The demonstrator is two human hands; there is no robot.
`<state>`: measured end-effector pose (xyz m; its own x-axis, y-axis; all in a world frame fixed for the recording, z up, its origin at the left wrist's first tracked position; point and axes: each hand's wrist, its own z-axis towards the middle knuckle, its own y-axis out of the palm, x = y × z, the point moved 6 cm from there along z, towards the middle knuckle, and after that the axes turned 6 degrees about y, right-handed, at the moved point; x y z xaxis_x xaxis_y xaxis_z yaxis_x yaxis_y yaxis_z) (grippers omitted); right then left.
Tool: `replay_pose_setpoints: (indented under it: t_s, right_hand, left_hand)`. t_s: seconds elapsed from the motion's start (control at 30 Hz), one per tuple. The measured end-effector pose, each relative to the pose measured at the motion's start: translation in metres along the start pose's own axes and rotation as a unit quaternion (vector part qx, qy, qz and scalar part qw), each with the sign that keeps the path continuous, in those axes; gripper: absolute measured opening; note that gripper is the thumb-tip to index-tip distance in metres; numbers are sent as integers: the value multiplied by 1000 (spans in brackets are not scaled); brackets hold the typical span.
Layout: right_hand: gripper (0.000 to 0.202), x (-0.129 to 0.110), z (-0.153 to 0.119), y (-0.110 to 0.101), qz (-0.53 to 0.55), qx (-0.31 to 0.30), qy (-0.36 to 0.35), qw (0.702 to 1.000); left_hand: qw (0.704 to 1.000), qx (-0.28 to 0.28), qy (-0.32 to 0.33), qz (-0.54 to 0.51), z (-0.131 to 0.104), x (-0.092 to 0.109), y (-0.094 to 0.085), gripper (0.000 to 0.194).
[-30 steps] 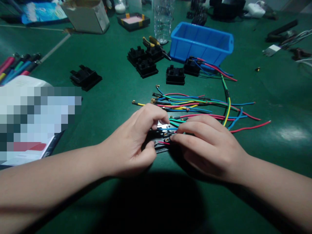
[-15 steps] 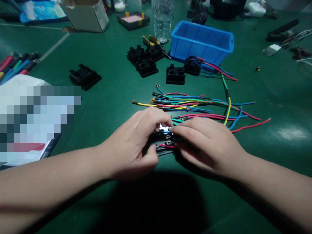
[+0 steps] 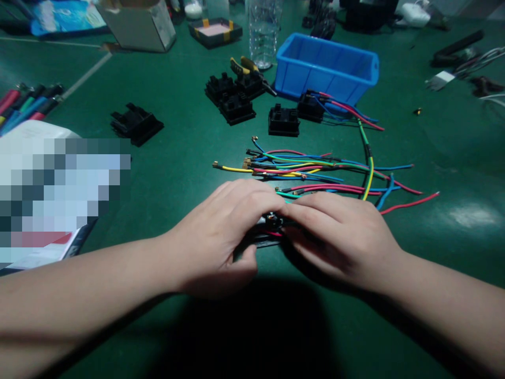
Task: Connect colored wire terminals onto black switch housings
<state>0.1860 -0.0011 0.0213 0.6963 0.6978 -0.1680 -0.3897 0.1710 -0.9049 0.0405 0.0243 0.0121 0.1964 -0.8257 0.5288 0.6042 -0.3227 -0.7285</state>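
Between my hands lies a black socket part (image 3: 272, 222) with metal contacts and red wire, mostly hidden by my fingers. My left hand (image 3: 224, 237) curls over its left side, the thumb at the near edge. From the right, my right hand (image 3: 343, 237) closes its fingers on the part and the wires in it; the exact grip is hidden. Just beyond my hands, a bundle of coloured wires (image 3: 300, 163) with metal terminals lies on the green table (image 3: 189, 131). Blue and red wire ends stick out past my right hand.
Several black socket parts (image 3: 284, 121) stand beyond the wires, with yellow-handled pliers (image 3: 245, 65) among them. A blue bin (image 3: 327, 68), a clear bottle (image 3: 263, 37) and a cardboard box (image 3: 136, 26) stand farther back. Another black part (image 3: 136, 123) and thick cables (image 3: 31, 105) are at the left.
My left fingers have moved right and closer over the black part, covering more of it and meeting my right fingertips. The blue wire end by my right hand has shifted slightly.
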Motion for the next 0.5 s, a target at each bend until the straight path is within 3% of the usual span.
replay_pose_setpoints:
  t_s: [0.33, 0.5]
  right_hand:
    - [22, 1, 1, 0, 5, -5, 3, 1000]
    - [22, 1, 0, 0, 7, -7, 3, 1000]
  left_hand:
    - [994, 30, -44, -96, 0, -9, -8, 44]
    - [993, 32, -65, -89, 2, -10, -6, 39]
